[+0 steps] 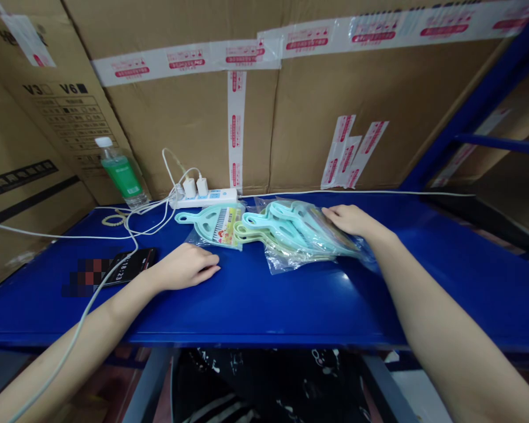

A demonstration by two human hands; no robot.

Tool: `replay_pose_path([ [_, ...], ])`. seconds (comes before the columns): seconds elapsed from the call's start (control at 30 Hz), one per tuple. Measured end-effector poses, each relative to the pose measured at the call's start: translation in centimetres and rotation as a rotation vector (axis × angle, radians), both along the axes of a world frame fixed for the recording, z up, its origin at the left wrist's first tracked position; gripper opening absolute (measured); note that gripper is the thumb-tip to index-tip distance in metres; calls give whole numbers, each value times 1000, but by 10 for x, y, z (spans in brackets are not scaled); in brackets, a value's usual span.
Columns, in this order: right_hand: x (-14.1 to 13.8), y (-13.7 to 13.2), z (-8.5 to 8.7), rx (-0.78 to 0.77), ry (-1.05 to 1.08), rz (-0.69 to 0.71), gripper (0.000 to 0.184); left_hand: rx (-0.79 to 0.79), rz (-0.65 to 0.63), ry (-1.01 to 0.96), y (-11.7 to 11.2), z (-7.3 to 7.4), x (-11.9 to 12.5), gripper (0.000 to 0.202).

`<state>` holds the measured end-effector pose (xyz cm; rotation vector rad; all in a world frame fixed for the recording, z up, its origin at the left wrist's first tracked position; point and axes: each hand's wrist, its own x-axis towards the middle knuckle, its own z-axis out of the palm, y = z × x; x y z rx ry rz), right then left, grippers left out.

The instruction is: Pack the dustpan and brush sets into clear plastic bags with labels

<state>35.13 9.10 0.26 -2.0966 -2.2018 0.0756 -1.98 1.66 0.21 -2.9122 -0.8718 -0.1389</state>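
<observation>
My left hand (189,265) rests on the blue table with its fingers loosely bent and the thumb apart, holding nothing. Just beyond it lies a light teal mini dustpan (209,223) with a small brush and a printed label, in a clear bag. To its right is a pile of bagged dustpans (286,232), teal and pale green, overlapping with handles pointing left. At the pile's right end, my right hand (346,220) grips the edge of a bagged dustpan, fingertips on the plastic; its thumb is hidden.
A white power strip (220,198) with two plugged chargers stands against the cardboard wall (194,129). White cables cross the left side, one over a phone (130,267). A green-labelled bottle (122,176) stands at back left, near a beaded ring (113,220). A blue frame post (462,106) rises at right.
</observation>
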Motion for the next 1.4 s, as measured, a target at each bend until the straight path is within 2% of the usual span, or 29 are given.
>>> replay_pose_path([
  [0.5,-4,-4,4,-36,9,7,51,-4,2,-1,0,0,0,34],
  [0.97,-2,-3,4,-44,-12,34,33,6,-5,2,-1,1,0,33],
  [1.4,-4,-5,8,-71,-24,6,29,33,-10,21,0,0,-1,33],
])
